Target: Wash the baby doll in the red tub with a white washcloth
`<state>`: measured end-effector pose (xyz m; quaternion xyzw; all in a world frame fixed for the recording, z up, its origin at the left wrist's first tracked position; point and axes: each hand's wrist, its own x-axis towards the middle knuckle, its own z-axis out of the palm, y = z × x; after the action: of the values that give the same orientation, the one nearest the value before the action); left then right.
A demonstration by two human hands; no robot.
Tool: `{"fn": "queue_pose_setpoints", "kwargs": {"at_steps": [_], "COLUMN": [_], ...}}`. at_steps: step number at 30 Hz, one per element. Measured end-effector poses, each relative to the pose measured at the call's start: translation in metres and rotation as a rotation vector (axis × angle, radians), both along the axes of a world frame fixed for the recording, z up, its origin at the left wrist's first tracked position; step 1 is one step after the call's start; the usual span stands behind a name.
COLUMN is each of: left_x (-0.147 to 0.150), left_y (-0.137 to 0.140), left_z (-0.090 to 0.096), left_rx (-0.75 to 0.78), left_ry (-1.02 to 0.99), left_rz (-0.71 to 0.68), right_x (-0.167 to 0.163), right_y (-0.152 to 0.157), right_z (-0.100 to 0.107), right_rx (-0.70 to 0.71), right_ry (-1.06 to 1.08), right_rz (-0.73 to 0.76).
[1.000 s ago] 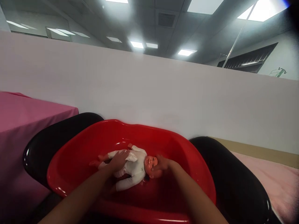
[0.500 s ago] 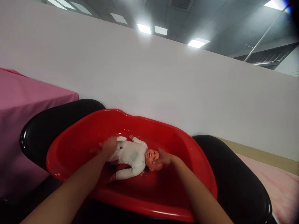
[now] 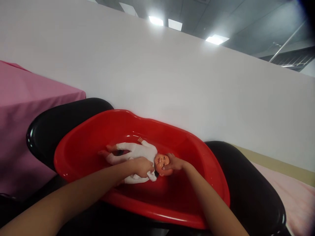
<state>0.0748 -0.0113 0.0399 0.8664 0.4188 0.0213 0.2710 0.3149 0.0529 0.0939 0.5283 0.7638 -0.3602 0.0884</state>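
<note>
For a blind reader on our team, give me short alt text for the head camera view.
Two bare hands rest on a baby doll in white clothes lying on its back in a red tub: the left hand on its chest, the right hand at its head. A white wall stands behind.

You will find nothing to read here: no lettering, label, brand mark or number shows on the white suit of the doll (image 3: pixel 137 155), on the red tub (image 3: pixel 118 124), or on the black basin (image 3: pixel 61 121) under it. The white wall (image 3: pixel 172 82) behind them is bare of signs, and the pink cloth (image 3: pixel 29 108) carries no print.
</note>
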Motion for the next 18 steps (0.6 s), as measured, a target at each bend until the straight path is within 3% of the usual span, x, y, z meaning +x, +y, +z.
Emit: {"fn": "queue_pose_setpoints", "kwargs": {"at_steps": [5, 9, 12, 15, 18], "left_x": [-0.002, -0.016, -0.031, -0.036, -0.020], "left_y": [0.010, 0.020, 0.023, 0.018, 0.008], "left_z": [-0.021, -0.044, -0.043, -0.019, 0.009], "left_rx": [-0.239, -0.446, -0.507, -0.349, 0.012], "left_ry": [0.128, 0.150, 0.070, -0.082, -0.228], "left_rz": [-0.027, 0.089, 0.176, 0.174, 0.225], "right_x": [-0.001, 0.000, -0.001, -0.002, -0.001], "right_y": [-0.002, -0.003, -0.004, -0.003, 0.000], "right_z": [0.002, 0.005, 0.006, 0.006, 0.002], "right_rx": [-0.001, -0.011, -0.015, -0.005, 0.005], "right_ry": [0.004, 0.019, 0.012, -0.004, 0.013], "right_rz": [0.006, -0.011, -0.018, -0.022, -0.004]}}
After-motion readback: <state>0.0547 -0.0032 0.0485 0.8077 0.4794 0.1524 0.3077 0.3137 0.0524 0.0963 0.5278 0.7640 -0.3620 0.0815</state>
